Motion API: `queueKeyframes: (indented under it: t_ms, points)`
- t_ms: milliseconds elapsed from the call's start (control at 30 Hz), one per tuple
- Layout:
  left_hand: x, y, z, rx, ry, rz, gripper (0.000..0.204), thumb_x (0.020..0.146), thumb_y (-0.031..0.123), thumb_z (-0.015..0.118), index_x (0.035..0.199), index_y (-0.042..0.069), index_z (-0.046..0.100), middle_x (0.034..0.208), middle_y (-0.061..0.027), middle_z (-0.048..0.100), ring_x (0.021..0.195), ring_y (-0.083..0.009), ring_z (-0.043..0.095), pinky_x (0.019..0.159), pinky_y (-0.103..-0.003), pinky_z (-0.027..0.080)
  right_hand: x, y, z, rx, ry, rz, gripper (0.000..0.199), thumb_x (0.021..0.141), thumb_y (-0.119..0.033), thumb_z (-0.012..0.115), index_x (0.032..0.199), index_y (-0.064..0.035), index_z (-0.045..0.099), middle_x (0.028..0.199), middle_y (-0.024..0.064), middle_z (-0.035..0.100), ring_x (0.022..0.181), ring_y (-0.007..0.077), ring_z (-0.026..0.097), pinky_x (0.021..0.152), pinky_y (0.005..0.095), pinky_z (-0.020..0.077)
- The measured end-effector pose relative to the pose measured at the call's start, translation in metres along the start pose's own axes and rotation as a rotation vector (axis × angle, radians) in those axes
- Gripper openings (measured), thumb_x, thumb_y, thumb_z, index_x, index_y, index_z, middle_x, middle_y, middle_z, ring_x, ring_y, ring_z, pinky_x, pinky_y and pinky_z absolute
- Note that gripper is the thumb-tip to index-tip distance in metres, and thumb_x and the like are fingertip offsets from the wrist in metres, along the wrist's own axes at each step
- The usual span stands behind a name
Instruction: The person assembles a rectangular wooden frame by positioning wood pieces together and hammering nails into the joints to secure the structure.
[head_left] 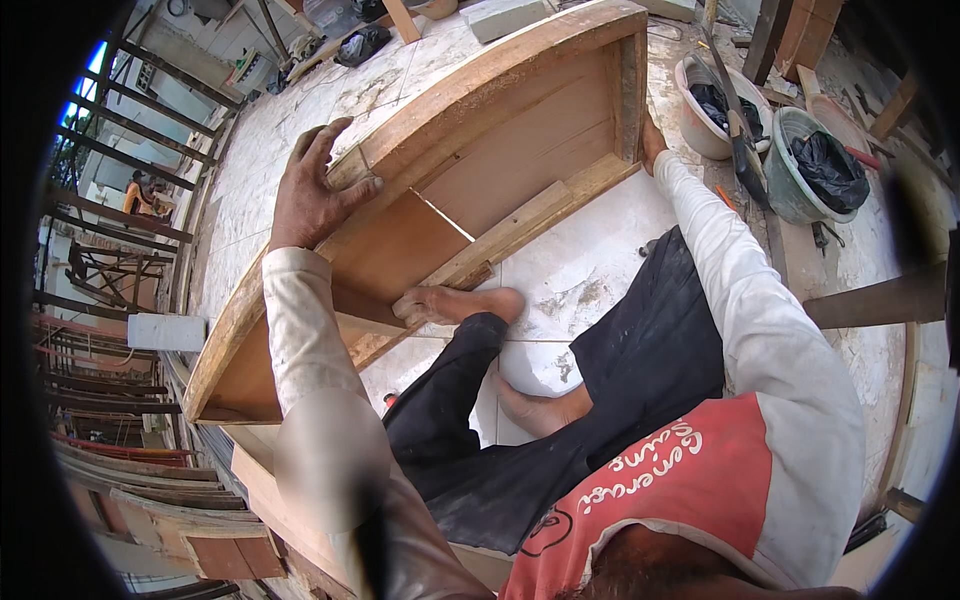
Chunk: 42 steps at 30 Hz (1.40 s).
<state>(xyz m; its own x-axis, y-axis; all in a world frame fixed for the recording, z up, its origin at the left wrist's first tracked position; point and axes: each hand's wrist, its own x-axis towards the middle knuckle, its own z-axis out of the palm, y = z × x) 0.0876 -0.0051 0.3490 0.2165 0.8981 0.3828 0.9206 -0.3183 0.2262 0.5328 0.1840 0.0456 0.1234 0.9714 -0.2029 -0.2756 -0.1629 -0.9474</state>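
A long, shallow wooden frame [500, 85] with plywood panels stands tilted on its edge in front of me, its outer rail gently curved. My left hand [318, 190] is at the upper rail, fingers spread apart and thumb lying across the wood. At the right end of the frame, my right hand [653, 145] grips the end piece; its fingers are partly hidden. One bare foot [460, 304] presses against the lower batten [530, 225].
White tiled floor [590, 285] lies under me. To the right stand a pale bucket [700, 135] and a green-grey bucket [815, 205] with black plastic bags, beside a saw-like tool [740, 140]. A white block [167, 332] and stacked timber [150, 480] are left. A person [137, 195] sits far off.
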Motion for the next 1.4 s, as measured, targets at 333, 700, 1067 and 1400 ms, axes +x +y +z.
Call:
queueKeyframes:
  t_ms: [333, 700, 1067, 1400]
  points:
    - [0.002, -0.01, 0.023, -0.177, -0.045, -0.247, 0.086, 0.07, 0.057, 0.083, 0.138, 0.009, 0.06, 0.109, -0.018, 0.07, 0.102, -0.0289, 0.067, 0.09, -0.04, 0.051, 0.045, 0.041, -0.025, 0.183, -0.003, -0.039, 0.064, 0.098, -0.058, 0.046, 0.142, -0.0123, 0.051, 0.133, 0.0061, 0.062, 0.12, 0.0219, 0.059, 0.104, 0.0367, 0.0462]
    - [0.011, -0.031, 0.024, -0.149, -0.14, -0.173, 0.096, 0.068, 0.06, 0.085, 0.142, 0.006, 0.054, 0.116, -0.0188, 0.064, 0.109, -0.0291, 0.063, 0.095, -0.038, 0.048, 0.021, 0.026, 0.006, 0.164, 0.007, 0.011, 0.057, 0.104, -0.051, 0.036, 0.141, -0.011, 0.053, 0.129, 0.0069, 0.063, 0.114, 0.0205, 0.061, 0.099, 0.0353, 0.0484]
    - [0.017, -0.023, 0.022, -0.162, -0.177, -0.251, 0.115, 0.059, 0.077, 0.08, 0.137, -0.003, 0.054, 0.126, -0.0228, 0.063, 0.123, -0.0317, 0.059, 0.103, -0.042, 0.045, 0.05, 0.052, -0.008, 0.285, -0.132, 0.103, 0.054, 0.1, -0.056, 0.043, 0.129, -0.0137, 0.06, 0.112, 0.0039, 0.066, 0.104, 0.0192, 0.062, 0.09, 0.0367, 0.0509]
    - [0.002, 0.0, 0.028, 0.268, -0.14, -0.086, 0.102, 0.052, 0.037, 0.094, 0.139, 0.002, 0.053, 0.118, -0.0183, 0.063, 0.11, -0.0361, 0.063, 0.094, -0.042, 0.052, 0.011, 0.003, 0.004, 0.414, -0.146, -0.347, 0.085, 0.097, -0.065, 0.048, 0.15, -0.0002, 0.034, 0.14, 0.0181, 0.054, 0.125, 0.0272, 0.056, 0.107, 0.0402, 0.0435]
